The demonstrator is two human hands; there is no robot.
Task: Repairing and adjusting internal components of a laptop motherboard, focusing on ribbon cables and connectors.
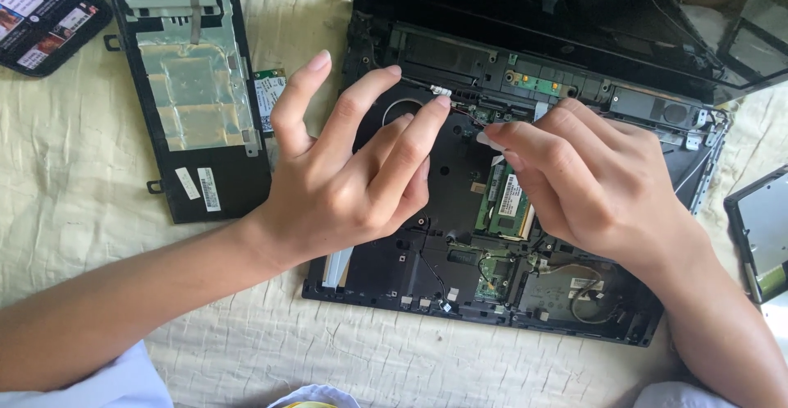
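Right hand [591,182] is pinching a thin, fragile cable [490,139] inside the opened laptop [427,260]; left hand [353,170] is hovering open-fingered, holding nothing.

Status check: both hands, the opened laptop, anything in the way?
Left hand open, fingertips on laptop base. Right hand pinching a small white tab above memory module. Removed keyboard panel lies clear, left.

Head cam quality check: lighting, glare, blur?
Head view: soft, even daylight, with only faint shadows under the left hand and right hand; mild sheen on the foil of the removed keyboard; the laptop interior is dark but its parts are readable; both hands reasonably sharp, no obvious motion blur; the cloth looks slightly bright at left.
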